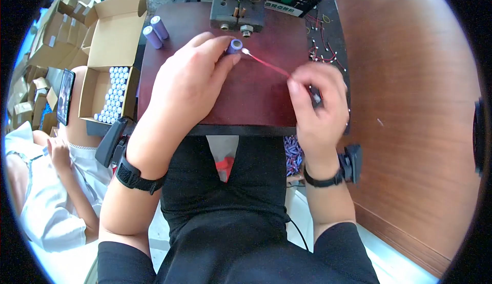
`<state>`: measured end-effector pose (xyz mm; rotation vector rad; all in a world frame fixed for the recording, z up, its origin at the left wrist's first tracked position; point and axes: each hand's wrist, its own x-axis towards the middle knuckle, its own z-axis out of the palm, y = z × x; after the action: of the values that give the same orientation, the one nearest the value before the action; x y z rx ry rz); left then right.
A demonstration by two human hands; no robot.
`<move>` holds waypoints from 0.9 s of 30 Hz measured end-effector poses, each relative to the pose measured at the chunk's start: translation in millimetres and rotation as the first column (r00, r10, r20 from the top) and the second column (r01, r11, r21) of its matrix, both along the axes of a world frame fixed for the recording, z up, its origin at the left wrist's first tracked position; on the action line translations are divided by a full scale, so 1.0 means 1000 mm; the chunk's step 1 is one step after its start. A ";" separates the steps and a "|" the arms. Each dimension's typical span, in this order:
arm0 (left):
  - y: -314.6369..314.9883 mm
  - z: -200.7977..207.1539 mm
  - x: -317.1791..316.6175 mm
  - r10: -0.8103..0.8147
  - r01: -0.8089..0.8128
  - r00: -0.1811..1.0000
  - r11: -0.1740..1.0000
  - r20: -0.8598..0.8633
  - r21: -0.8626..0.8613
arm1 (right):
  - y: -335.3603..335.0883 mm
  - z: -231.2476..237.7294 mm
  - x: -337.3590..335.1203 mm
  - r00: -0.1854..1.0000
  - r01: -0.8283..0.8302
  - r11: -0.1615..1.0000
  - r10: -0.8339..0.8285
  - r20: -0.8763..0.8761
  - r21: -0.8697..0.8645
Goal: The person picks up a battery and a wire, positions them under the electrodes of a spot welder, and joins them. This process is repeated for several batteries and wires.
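Observation:
My left hand (192, 74) reaches over the dark red worktop and pinches a purple cylindrical battery cell (236, 47) between thumb and forefinger, with its round end showing. To the right, my right hand (322, 99) has its thumb and forefinger closed on a red wire (269, 65), slightly blurred. The wire runs leftward to a pale tip (246, 51) close beside the cell's end; whether they touch, I cannot tell. Just beyond the cell is the grey metal head of a machine that looks like a spot welder (237, 17).
Two purple cells (156, 32) stand at the worktop's far left. An open cardboard box (93, 92) holds many cells. Loose wires (324, 57) lie at the right edge. Below the worktop is a heap of small purple cells (292, 156). A person sits at left, near a phone (65, 97).

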<state>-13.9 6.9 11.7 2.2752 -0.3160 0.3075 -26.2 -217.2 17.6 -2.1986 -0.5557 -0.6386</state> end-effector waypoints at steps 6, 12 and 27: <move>-0.006 -0.003 0.004 0.090 -0.090 0.996 0.996 -0.007 0.018 | 0.016 -0.006 0.018 0.989 0.041 0.971 -0.006 -0.146 0.237; -0.005 -0.007 0.006 0.135 -0.135 0.991 0.991 0.017 0.018 | 0.019 -0.007 0.021 0.985 -0.005 0.987 0.033 -0.170 0.163; -0.006 -0.013 0.011 0.133 -0.137 0.986 0.990 0.098 0.033 | 0.019 -0.010 0.027 0.981 0.002 0.981 0.037 -0.192 0.195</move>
<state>-2.4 1.1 -1.0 2.3302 -0.2190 0.4854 0.8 -198.1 8.0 -2.0406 -0.3924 -0.4412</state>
